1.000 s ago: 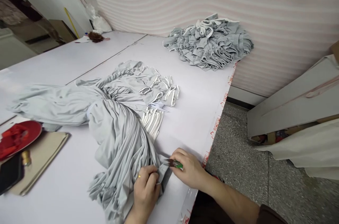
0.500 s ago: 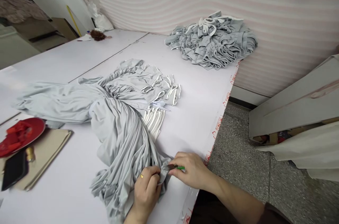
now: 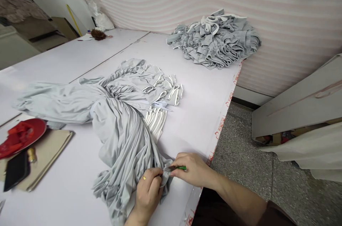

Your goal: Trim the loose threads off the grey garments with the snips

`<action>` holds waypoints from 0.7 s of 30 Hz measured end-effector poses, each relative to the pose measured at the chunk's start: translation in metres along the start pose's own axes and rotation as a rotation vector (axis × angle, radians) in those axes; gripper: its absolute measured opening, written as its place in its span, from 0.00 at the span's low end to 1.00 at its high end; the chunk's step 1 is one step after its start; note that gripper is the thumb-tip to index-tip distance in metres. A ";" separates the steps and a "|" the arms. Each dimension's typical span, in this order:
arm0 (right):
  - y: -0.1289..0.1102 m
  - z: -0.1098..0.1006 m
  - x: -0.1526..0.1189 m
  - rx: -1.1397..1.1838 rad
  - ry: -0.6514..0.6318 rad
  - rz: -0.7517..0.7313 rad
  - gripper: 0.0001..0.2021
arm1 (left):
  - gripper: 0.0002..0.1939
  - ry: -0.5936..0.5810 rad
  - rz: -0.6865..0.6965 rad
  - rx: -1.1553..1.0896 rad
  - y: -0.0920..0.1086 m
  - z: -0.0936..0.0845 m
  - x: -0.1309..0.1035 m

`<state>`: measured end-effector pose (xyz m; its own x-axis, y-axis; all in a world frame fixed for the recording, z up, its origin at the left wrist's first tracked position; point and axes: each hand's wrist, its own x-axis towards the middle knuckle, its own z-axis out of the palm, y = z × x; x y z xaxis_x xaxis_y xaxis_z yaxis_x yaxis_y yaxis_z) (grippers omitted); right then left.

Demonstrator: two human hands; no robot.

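A bundle of light grey fabric (image 3: 120,137) lies twisted on the white table, its lower part fanning toward the front edge. My left hand (image 3: 149,190), with a gold ring, is closed on the fabric's near right end. Against that same end, my right hand (image 3: 187,169) pinches a small tool (image 3: 181,167) with green handles and dark blades; the blade tips rest at the grey cloth. White-trimmed fabric ends (image 3: 175,90) spread above, and a row of white strips (image 3: 156,121) sticks out beside the bundle.
A pile of grey garments (image 3: 216,41) sits at the table's far right corner. At left, a red dish (image 3: 40,128), a black phone (image 3: 16,171) and a folded beige cloth (image 3: 57,144) lie together. The table edge (image 3: 220,122) drops to a speckled floor.
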<state>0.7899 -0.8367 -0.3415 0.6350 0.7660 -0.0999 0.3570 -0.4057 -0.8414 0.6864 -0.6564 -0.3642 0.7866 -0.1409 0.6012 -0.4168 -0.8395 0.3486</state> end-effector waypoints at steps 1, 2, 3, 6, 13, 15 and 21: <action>0.001 0.001 0.000 0.013 0.012 -0.002 0.08 | 0.14 0.005 -0.007 -0.003 -0.001 0.000 0.000; 0.001 0.002 -0.001 0.026 0.028 0.000 0.08 | 0.13 0.011 -0.013 -0.004 -0.001 -0.001 0.000; 0.002 0.003 -0.001 0.039 0.045 0.007 0.08 | 0.13 0.017 -0.016 0.000 -0.002 -0.001 0.000; 0.002 0.009 -0.001 0.066 0.084 0.026 0.14 | 0.11 0.061 -0.041 -0.019 -0.004 -0.003 0.002; 0.000 0.011 0.005 -0.042 0.172 0.004 0.09 | 0.21 0.001 -0.912 -0.566 0.000 -0.008 0.014; -0.002 0.008 0.005 -0.076 0.160 -0.042 0.10 | 0.27 0.016 -1.023 -0.674 0.002 -0.009 0.019; -0.012 0.005 0.009 -0.240 0.092 -0.085 0.10 | 0.27 -0.001 -1.017 -0.639 -0.004 -0.008 0.018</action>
<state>0.7877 -0.8230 -0.3351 0.6517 0.7581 0.0234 0.5568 -0.4572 -0.6935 0.6988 -0.6515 -0.3490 0.8868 0.4346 -0.1572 0.2453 -0.1544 0.9571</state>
